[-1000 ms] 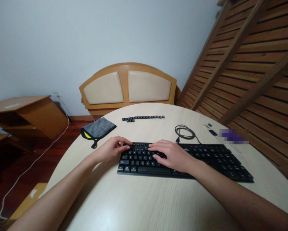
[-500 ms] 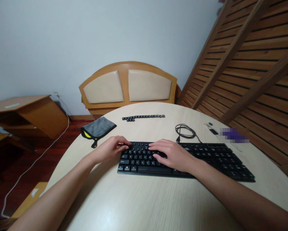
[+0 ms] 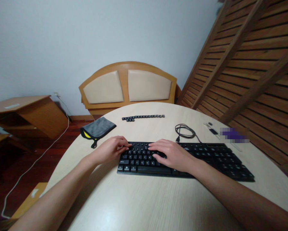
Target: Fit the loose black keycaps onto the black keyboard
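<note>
A black keyboard point(image 3: 155, 170) lies on the round table in front of me, its keys lettered in white. My left hand point(image 3: 113, 148) is at the keyboard's upper left corner, thumb and index finger drawn together over the keys there. What, if anything, sits between those fingertips is hidden. Over the middle of the keyboard rests my right hand point(image 3: 171, 154), palm down with fingers stretched out and apart, covering some keys. Farther back, loose black keycaps point(image 3: 144, 117) stand in a long row with a short second row at its left.
A grey pouch point(image 3: 99, 127) with yellow lining lies left of the keyboard. Behind the keyboard is a coiled black cable point(image 3: 186, 131). At right are a small brush-like black item point(image 3: 213, 131) and a blurred purple object point(image 3: 234, 135). The table point(image 3: 139, 202) has a rounded edge.
The fingers of my left hand have shifted slightly at the keyboard's corner, thumb and index closer together. My right hand stays where it was.
</note>
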### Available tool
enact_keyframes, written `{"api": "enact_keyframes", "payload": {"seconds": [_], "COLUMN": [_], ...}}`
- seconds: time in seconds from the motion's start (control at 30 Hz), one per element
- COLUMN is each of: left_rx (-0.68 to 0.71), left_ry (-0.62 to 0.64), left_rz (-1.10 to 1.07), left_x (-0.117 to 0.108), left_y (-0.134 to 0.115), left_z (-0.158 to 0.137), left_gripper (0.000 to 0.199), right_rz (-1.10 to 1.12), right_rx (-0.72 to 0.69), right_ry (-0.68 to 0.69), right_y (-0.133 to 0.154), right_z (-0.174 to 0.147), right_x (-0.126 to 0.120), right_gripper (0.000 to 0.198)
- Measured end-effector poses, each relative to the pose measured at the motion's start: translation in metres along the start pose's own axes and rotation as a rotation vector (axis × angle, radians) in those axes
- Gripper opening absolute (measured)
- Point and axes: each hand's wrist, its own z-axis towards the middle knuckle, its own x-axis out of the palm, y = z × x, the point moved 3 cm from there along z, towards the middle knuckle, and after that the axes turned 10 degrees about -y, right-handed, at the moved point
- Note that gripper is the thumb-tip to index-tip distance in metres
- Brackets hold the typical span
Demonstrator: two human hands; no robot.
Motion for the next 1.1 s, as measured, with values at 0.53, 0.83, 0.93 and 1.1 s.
{"api": "enact_keyframes", "payload": {"seconds": [0.53, 0.83, 0.93, 1.1], "left_rx": [-0.174, -0.154, -0.155, -0.145], "left_ry": [-0.047, -0.034, -0.025, -0.02], "left_rz": [-0.044, 0.036, 0.069, 0.107], "left_x": [0.004, 0.0027, 0.0017, 0.002], "left_y": [0.0077, 0.0044, 0.0034, -0.0001], "left_z": [0.0018, 0.005, 0.006, 0.0056], "left_gripper": [0.019, 0.015, 0.015, 0.014], "right_rz": [-0.003, 0.001, 0.0, 0.004], "right_rx": [0.0, -0.005, -0.007, -0.014], "right_ry": [0.007, -0.004, -0.002, -0.019], "right_y": [-0.0005, -0.0012, -0.0008, 0.0002], "right_z": [-0.0003, -0.0002, -0.0001, 0.0001], "right_x": [0.0001, 0.0017, 0.0015, 0.0002], "right_gripper": [0.027, 0.027, 0.026, 0.026]}}
